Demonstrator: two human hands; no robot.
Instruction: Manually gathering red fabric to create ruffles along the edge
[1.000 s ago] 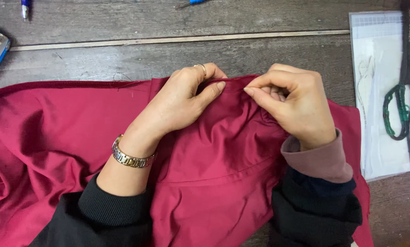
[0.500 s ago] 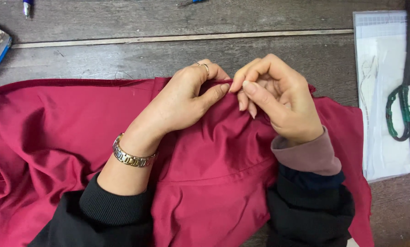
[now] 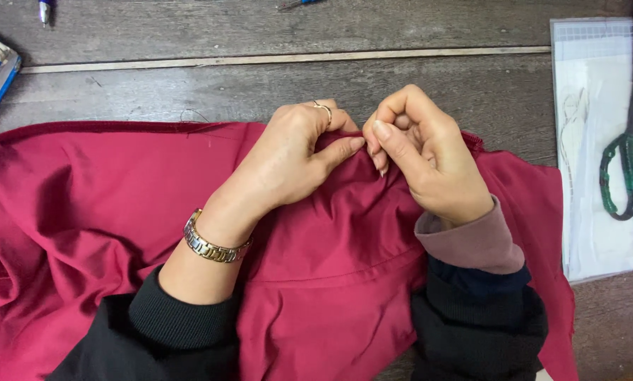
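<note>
The crimson fabric (image 3: 119, 233) lies spread on the wooden table (image 3: 189, 77), its long axis running left to right, hemmed top edge pointing away. It is smooth and matte, creased around a stitched seam. The left hand (image 3: 288, 159) pinches the upper edge; the right hand (image 3: 422, 152) curls tight beside it, perhaps gripping a needle.

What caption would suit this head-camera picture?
Left hand and right hand pinch the upper edge of a crimson red woven fabric spread over a dark wooden table.
</note>
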